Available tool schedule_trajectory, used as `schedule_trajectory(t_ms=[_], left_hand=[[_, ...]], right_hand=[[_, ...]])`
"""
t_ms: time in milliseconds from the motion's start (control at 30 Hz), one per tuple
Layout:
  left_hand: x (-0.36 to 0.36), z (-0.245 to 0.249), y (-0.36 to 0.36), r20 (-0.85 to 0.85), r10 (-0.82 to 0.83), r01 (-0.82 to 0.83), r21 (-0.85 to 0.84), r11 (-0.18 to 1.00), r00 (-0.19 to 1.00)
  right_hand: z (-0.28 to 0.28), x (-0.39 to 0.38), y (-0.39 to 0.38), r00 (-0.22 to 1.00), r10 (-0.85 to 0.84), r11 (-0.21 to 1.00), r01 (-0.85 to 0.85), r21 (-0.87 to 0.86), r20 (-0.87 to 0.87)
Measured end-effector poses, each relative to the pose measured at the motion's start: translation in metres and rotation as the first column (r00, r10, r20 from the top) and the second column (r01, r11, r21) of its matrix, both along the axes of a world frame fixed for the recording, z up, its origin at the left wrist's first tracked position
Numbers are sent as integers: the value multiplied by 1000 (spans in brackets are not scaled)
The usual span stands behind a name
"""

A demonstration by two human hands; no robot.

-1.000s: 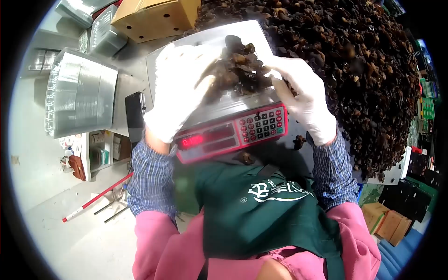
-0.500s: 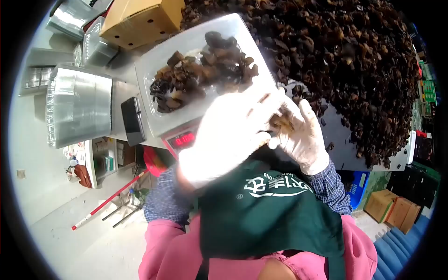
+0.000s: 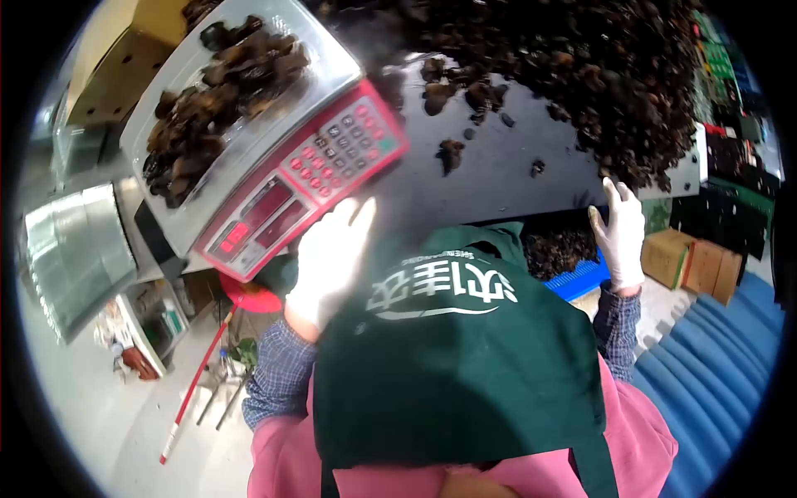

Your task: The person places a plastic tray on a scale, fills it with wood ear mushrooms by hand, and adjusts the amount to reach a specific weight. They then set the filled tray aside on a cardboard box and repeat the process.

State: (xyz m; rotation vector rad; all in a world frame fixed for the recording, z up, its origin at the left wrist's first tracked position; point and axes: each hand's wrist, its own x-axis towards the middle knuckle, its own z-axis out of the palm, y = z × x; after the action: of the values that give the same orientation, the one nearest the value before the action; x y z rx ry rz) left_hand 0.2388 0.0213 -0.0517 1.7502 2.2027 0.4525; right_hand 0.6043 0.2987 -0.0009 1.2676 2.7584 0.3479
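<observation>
My left hand (image 3: 334,259), in a white glove, is beside the lower edge of a red-framed digital scale (image 3: 311,166). Glare washes out part of the glove, but its fingers stretch forward with nothing visible in them. My right hand (image 3: 621,236), also gloved, is at the table's near edge with thumb and fingers apart, holding nothing. A clear tray of dark wood ear mushrooms (image 3: 220,100) rests on the scale's pan (image 3: 332,54). Red digits glow on the display. Loose wood ear pieces (image 3: 451,155) lie on the dark tabletop (image 3: 498,187) between the hands.
A large heap of wood ears (image 3: 581,75) covers the table's far side. Below its near edge stands a blue basket (image 3: 579,280) with more dark pieces. Stacked clear trays (image 3: 79,253) and a cardboard box (image 3: 124,75) are left; brown boxes (image 3: 693,261) sit on the right.
My hands were together by the pan with a brownish piece at the right fingers; they have parted, the right to the table's right side. The view has shifted, bringing the scale's keypad into sight.
</observation>
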Motion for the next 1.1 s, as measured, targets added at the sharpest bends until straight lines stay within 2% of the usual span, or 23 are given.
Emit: schedule_trajectory(t_ms=[67, 133, 200, 233, 267, 300, 367, 400, 433, 467, 500, 533, 600, 667, 700, 733, 800, 833, 867, 933, 967, 1067, 1100], left_hand=[[1, -11, 1, -20, -11, 11, -8, 1000, 1000], [4, -1, 5, 77, 16, -20, 45, 999, 997], [7, -2, 2, 328, 81, -159, 220, 962, 941], [5, 15, 3, 438, 146, -225, 134, 965, 887], [4, 18, 6, 531, 165, -299, 175, 938, 831], [2, 24, 7, 619, 203, -375, 161, 913, 759], [-4, 46, 8, 762, 262, -503, 96, 859, 592], [-8, 57, 7, 763, 282, -538, 101, 837, 581], [-16, 63, 6, 762, 223, -533, 184, 826, 608], [-25, 67, 4, 755, 164, -526, 267, 807, 634], [-31, 79, 0, 720, 270, -586, 229, 777, 639], [-37, 89, 1, 720, 297, -649, 272, 710, 627], [-65, 90, -7, 650, 313, -660, 396, 638, 692], [-94, 95, -9, 526, 375, -632, 489, 601, 763], [-108, 100, -11, 471, 477, -668, 460, 584, 742], [-116, 107, -7, 438, 482, -651, 504, 568, 759], [-136, 112, -7, 481, 516, -705, 459, 541, 709], [-149, 107, -12, 462, 545, -714, 426, 555, 699], [-157, 105, -13, 507, 534, -733, 399, 551, 677], [-169, 101, -15, 373, 570, -681, 403, 611, 732], [-168, 102, -12, 535, 485, -712, 398, 578, 692], [-166, 114, -2, 607, 450, -741, 397, 542, 655], [-169, 114, -1, 478, 480, -672, 419, 611, 735]], right_hand=[[5, -25, -6, 960, -38, 991, 0, -133, -277], [2, -69, -18, 846, -7, 963, -139, -232, -533], [-3, -116, -35, 829, 162, 938, -299, -178, -535], [-16, -133, -42, 805, 196, 913, -358, -195, -560], [-24, -150, -51, 814, 190, 884, -385, -265, -550], [-28, -166, -56, 778, 210, 845, -449, -290, -593], [-37, -191, -62, 798, 243, 837, -460, -296, -551], [-48, -198, -58, 797, 283, 825, -486, -287, -534], [-59, -202, -50, 783, 322, 823, -509, -251, -533], [-64, -203, -42, 788, 280, 818, -495, -294, -549], [-60, -209, -37, 745, 254, 827, -498, -261, -617], [-53, -216, -33, 698, 224, 836, -497, -234, -680], [-43, -228, -26, 686, 156, 846, -464, -263, -710], [-46, -243, -17, 647, 190, 834, -503, -226, -739], [-48, -249, -13, 658, 243, 823, -529, -208, -712], [-48, -254, -10, 669, 279, 807, -553, -210, -689], [-43, -274, -4, 666, 359, 761, -615, -208, -654], [-35, -282, -5, 754, 341, 754, -576, -316, -561], [-42, -290, -1, 750, 336, 727, -591, -349, -570], [-60, -297, 5, 703, 414, 730, -636, -250, -578], [-62, -298, 8, 720, 406, 733, -625, -270, -563], [-59, -298, 12, 724, 382, 734, -615, -289, -574], [-56, -296, 14, 709, 350, 732, -614, -293, -612]])
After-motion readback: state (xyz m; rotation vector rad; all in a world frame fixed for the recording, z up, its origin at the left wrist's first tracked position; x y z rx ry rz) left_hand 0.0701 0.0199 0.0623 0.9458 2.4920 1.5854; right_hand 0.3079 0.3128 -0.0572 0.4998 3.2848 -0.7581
